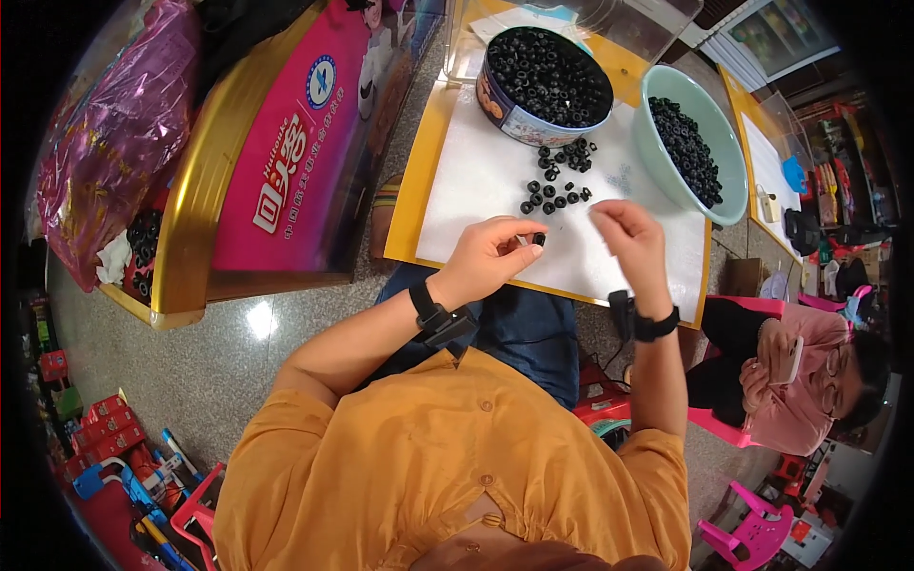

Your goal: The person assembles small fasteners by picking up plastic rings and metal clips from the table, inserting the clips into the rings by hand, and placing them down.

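Along the left I see a counter with a pink panel [286, 224] and gold trim, the biggest thing in my view. Beside it, I have a white-topped table [462, 181] with a yellow border right in front of me. On the right, a person in pink [804, 404] sits holding a phone. At the table's far right I make out a pale green basin [729, 167], and just left of it a round tin [514, 120], both holding many small black rings. My left hand [484, 259] is over the near edge, thumb and finger pinching one black ring [540, 239]. My right hand [636, 240] is raised to its right, fingers curled in; it looks blurred, so I can't tell whether anything is held. Loose rings [559, 202] lie scattered between the tin and my hands.
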{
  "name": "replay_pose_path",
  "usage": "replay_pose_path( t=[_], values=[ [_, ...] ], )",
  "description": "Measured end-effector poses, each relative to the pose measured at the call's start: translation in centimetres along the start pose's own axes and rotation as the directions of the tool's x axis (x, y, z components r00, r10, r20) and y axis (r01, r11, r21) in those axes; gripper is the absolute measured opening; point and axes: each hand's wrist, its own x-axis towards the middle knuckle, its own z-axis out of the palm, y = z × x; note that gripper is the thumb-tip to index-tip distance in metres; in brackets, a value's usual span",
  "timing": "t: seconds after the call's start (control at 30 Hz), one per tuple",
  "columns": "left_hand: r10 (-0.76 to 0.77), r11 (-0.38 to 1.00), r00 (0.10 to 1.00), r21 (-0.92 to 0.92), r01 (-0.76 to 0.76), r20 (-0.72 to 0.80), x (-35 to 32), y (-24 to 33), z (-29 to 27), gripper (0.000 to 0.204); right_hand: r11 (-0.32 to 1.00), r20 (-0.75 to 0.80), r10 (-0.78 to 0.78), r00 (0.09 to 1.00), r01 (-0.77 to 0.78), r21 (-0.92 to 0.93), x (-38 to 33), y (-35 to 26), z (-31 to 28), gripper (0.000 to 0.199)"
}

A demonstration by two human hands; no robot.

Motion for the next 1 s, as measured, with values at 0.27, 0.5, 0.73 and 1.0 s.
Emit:
replay_pose_path(
  t=[0.27, 0.5, 0.73, 1.0],
  values=[
    [0.068, 0.989, 0.998, 0.131, -0.067, -0.001, -0.1, -0.6, -0.1, 0.025, 0.991, 0.141, -0.121, 0.983, 0.111, 0.079, -3.0, -0.7, 4.2, 0.010],
    [0.055, 0.985, 0.998, 0.165, -0.053, -0.004, -0.1, 0.2, 0.1, 0.026, 0.991, 0.112, -0.130, 0.985, 0.130, 0.008, -3.0, -0.5, 4.1, 0.009],
    [0.166, 0.974, 0.986, 0.152, -0.165, 0.011, -0.2, -0.3, -0.1, 0.024, 0.974, 0.226, 0.153, 0.962, -0.185, 0.128, -2.3, -1.6, 3.9, 0.010],
    [-0.003, 0.995, 0.998, -0.104, -0.004, -0.063, 0.1, 0.5, -0.8, 0.025, 0.972, 0.221, -0.108, 0.969, 0.150, -0.182, -3.8, 0.7, 4.3, 0.014]
  ],
)
